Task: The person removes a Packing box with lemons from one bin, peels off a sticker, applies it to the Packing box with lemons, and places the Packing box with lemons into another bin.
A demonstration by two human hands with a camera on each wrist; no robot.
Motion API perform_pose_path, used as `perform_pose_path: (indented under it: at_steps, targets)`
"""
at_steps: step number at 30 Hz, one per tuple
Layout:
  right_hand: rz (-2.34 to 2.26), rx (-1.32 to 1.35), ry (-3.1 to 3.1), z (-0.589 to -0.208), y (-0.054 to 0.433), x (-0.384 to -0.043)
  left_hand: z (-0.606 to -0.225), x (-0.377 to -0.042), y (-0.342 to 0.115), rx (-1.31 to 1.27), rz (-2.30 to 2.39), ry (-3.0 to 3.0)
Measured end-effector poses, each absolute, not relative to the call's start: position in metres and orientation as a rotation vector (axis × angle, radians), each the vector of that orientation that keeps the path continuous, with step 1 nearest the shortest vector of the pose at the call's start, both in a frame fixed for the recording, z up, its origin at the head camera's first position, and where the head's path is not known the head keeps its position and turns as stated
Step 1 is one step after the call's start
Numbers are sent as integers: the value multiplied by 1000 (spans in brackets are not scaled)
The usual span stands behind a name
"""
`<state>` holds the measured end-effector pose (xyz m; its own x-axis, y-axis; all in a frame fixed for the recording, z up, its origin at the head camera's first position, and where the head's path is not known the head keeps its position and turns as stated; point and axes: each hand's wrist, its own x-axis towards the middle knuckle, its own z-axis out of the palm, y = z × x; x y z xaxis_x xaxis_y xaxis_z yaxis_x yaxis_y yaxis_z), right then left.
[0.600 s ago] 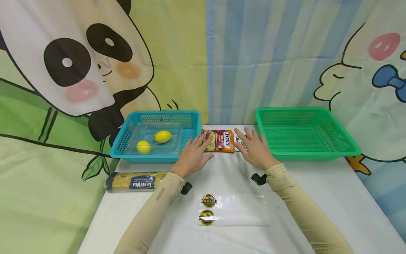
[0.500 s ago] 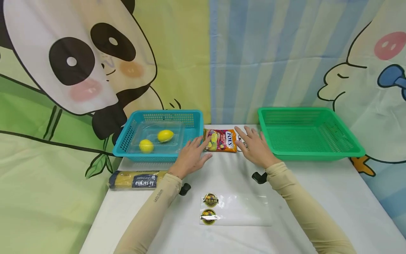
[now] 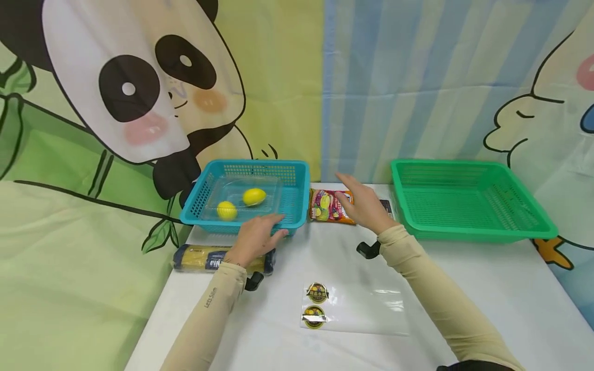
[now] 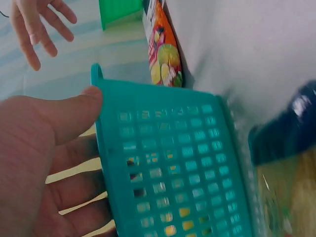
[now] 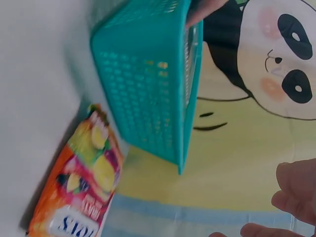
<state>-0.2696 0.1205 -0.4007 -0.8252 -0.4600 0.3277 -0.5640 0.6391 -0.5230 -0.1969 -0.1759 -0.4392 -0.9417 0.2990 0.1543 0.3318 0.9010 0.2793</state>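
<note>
My left hand (image 3: 254, 239) is at the near right rim of the blue basket (image 3: 303, 198). In the left wrist view its thumb (image 4: 74, 116) overlaps the rim corner, and the fingertips are hidden behind the rim. Inside the basket sits a clear plastic tray (image 3: 274, 188) with two lemons, one at the left (image 3: 226, 211) and one at the right (image 3: 254, 197). Over the orange Fox's candy bag (image 3: 327, 206) hovers my right hand (image 3: 364, 206), fingers spread and holding nothing. The bag lies just right of the basket.
A green basket (image 3: 473, 230) stands at the right. A pack of spaghetti (image 3: 197, 257) lies before the blue basket, partly under my left hand. Nearer me is a clear plastic bag (image 3: 355, 309) with two round stickers. A dark-printed item (image 3: 386, 206) shows beside the candy bag.
My left hand has moved left from beside the candy bag to the blue basket's rim. The right hand has shifted slightly left over the bag. The head view has turned a little left.
</note>
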Motion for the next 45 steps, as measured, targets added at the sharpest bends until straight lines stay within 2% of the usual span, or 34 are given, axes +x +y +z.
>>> perform_pose_path:
  at_steps: [9,20,35,40,45]
  targets:
    - [1197,863,-2682,-392,79,-283,-440,-195,-197,-436,-443,-2913]
    - [1267,896,-2743,-391,30,-302,-442,-200,-209,-364,-499,-2932]
    - [1695,618,-2854,-423,-17,-315,-443,-199,-209,-296,-542,-3008]
    - [1919,574,-2843,-430,-30,-314,-444,-197,-211,-285,-550,-3008]
    - [1950,568,-2869,-433,-41,-312,-444,-197,-213,-286,-540,-3019]
